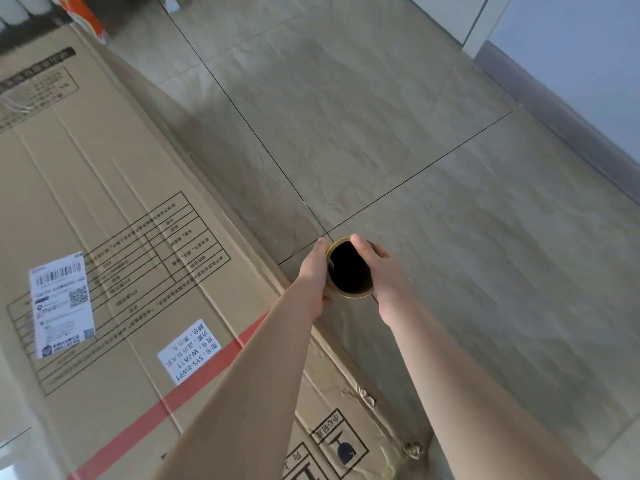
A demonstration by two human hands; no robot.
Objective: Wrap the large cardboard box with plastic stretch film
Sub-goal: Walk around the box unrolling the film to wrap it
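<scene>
The large cardboard box [114,209] fills the left half of the view, seen from above, with white labels, a printed table and a red tape stripe. Clear film seems to lie over its top and right side, where it looks glossy and crumpled near the bottom. I hold the stretch film roll [349,270] upright beside the box's right edge, looking down into its dark cardboard core. My left hand [313,275] grips the roll's left side and my right hand [384,275] grips its right side. The roll's lower part is hidden.
Beige floor tiles [398,133] with dark grout lines spread to the right of the box. A wall with a dark skirting [554,119] runs along the upper right. An orange and white object [86,15] stands behind the box at top left.
</scene>
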